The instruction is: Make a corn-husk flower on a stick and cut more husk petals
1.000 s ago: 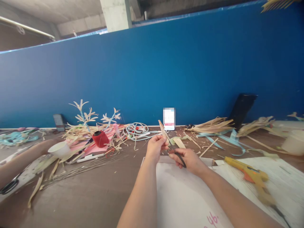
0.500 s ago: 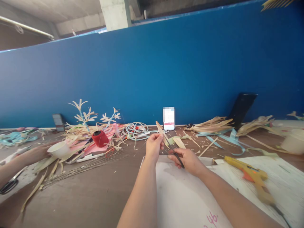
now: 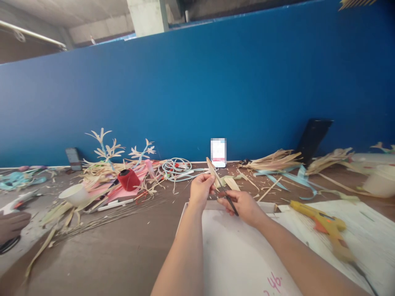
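My left hand (image 3: 201, 189) pinches a narrow tan leaf strip (image 3: 211, 167) that points up and away from me. My right hand (image 3: 243, 206) is closed on the dark handles of small scissors (image 3: 227, 197), whose blades meet the strip just above my left fingers. Both hands hover over the far edge of a white sheet (image 3: 237, 255) on the brown table (image 3: 123, 250).
A yellow glue gun (image 3: 325, 224) lies at the right. Dried leaf strips (image 3: 273, 159), blue ribbon, a coiled white cable (image 3: 174, 167), a red thread spool (image 3: 128, 179) and a paper cup (image 3: 74, 193) litter the back. Another person's hand (image 3: 10, 225) rests at far left. A blue wall stands behind.
The other person's hand has drawn back from the paper cup towards the left edge. My hands with strip and scissors have shifted only slightly.
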`<control>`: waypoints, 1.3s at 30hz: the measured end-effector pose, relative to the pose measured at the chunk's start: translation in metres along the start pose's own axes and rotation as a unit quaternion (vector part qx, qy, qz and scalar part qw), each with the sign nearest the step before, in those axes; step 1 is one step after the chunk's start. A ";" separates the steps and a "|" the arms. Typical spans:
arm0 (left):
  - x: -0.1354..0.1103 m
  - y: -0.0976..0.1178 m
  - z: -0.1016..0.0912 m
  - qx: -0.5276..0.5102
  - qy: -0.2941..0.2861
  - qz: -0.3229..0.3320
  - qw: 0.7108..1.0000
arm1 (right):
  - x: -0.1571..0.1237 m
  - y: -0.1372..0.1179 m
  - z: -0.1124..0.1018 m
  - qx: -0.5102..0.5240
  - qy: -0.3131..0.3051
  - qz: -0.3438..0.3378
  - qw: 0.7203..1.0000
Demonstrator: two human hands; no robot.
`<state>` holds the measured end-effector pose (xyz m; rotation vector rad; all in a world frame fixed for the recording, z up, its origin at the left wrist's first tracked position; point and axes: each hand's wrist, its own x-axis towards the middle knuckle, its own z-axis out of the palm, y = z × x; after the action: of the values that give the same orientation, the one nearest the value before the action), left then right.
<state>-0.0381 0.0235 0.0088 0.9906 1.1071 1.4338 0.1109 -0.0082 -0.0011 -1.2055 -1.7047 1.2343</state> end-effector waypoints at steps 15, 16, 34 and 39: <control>0.001 0.000 0.002 -0.037 0.023 0.018 0.999 | -0.002 -0.003 0.002 0.007 -0.003 0.000 1.000; 0.001 0.001 0.002 -0.041 0.031 0.021 0.998 | -0.002 -0.003 0.003 0.007 -0.005 0.001 1.000; 0.000 0.001 0.002 -0.026 0.018 0.013 0.999 | -0.001 0.003 0.001 -0.022 -0.001 -0.037 0.999; 0.001 0.000 0.002 -0.021 0.018 0.021 0.999 | 0.000 0.005 0.001 -0.016 0.001 -0.036 0.999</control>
<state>-0.0364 0.0244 0.0096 0.9666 1.0840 1.5091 0.1116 -0.0078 -0.0061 -1.1535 -1.7561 1.1668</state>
